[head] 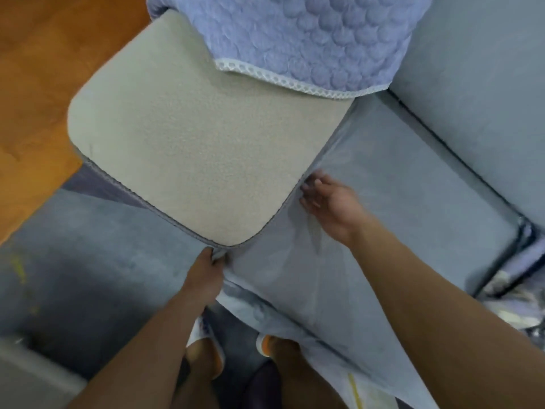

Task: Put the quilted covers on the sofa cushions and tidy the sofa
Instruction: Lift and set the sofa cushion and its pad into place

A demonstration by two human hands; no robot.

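A beige seat cushion (188,149) lies tilted over the blue sofa seat (413,184), with a grey piped edge along its near side. A lilac quilted cover (306,33) with a white lace trim is pulled over the cushion's far end. My left hand (203,276) pinches fabric at the cushion's near corner. My right hand (330,205) hovers by the cushion's right edge, fingers loosely spread and blurred, holding nothing that I can see.
The sofa backrest (483,69) rises at the right. A blue rug (88,261) lies on the wooden floor (38,84) at the left. My feet in slippers (206,355) stand below. Crumpled cloth (519,299) lies at the far right.
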